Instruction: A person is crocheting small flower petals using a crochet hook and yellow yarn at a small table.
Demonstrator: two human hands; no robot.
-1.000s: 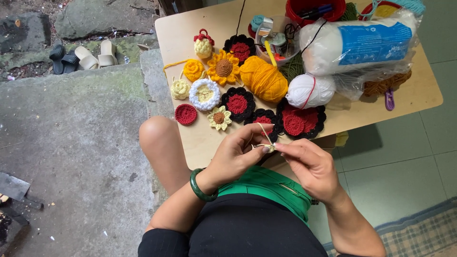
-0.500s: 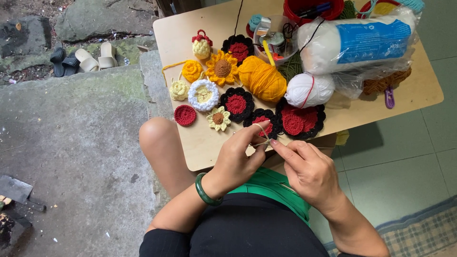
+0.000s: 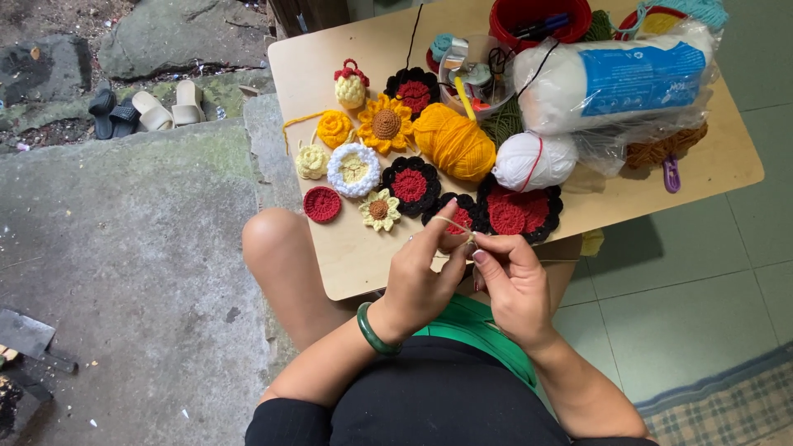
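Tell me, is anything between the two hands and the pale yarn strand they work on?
Nothing visible. The left hand and right hand both pinch the pale yarn strand directly, above the table edge.

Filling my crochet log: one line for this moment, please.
left hand: pinching cream yarn | right hand: pinching same yarn | red-black flowers ahead

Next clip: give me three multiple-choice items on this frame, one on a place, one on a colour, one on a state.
1. Where is the small red disc?
A. left of the cream daisy
B. in the red bowl
C. on the floor

2. What colour is the bracelet?
A. white
B. green
C. red

3. How are the hands?
A. flat on the table
B. fingertips pinched together on a pale thread
C. lifting the yellow yarn ball

Answers: 1 A, the disc lies on the board beside the daisy; 2 B, the wrist band is green; 3 B, the fingertips meet on the thread.
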